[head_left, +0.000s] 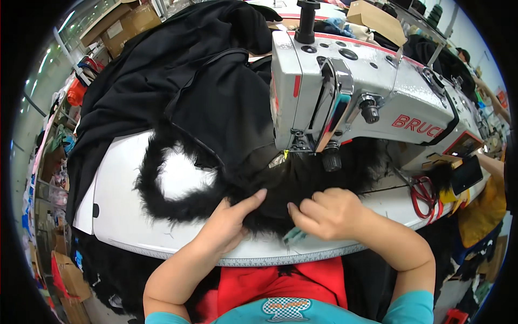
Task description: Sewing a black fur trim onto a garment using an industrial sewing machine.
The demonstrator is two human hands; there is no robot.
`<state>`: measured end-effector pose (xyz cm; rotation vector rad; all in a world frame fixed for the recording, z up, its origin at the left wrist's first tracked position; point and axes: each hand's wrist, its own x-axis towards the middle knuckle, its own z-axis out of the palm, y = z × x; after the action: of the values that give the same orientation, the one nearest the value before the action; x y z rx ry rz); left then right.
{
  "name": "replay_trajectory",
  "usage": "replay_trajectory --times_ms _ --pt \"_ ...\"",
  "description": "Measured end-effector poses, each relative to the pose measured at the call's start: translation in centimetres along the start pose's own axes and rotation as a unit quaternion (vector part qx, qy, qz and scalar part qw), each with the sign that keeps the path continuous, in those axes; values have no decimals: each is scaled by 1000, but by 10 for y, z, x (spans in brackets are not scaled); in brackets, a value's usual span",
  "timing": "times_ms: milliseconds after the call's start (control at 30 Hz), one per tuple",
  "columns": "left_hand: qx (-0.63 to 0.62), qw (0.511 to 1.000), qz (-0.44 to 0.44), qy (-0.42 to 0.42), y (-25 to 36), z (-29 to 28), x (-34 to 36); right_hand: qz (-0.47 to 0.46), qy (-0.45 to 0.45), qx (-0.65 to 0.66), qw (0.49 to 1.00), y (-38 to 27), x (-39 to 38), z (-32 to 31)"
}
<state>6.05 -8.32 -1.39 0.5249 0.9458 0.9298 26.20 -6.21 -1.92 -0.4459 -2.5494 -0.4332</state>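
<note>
Head view: black garment [226,102] with fur trim [152,194] on white table [121,186], partly under sewing machine [377,75]. Left hand [224,221] spread, thumb over fabric; right hand [328,213] curled on it; grip unclear. Seemingly seam-feeding; next move calls for flat, aligned layers. Cardboard box [132,29] upper left, contents hidden.

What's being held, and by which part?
Black furry fabric: the left hand holds its near edge, thumb on top; the right hand's grip is unclear.
</note>
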Motion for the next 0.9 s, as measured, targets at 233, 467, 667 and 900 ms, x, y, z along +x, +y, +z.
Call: replay_trajectory --times_ms 233,467,667,900 --pt "-280 947 122 -105 7 0 6 -7 97 -60 994 -6 6 15" --pt "-241 958 104 114 -29 -17 -8 -3 159 -17 987 -13 7 28" --pt "-293 941 132 105 -38 -25 -7 -7 146 -8 989 -17 5 36" --pt "-61 966 222 117 -36 1 -4 0 128 8 992 -21 5 39"
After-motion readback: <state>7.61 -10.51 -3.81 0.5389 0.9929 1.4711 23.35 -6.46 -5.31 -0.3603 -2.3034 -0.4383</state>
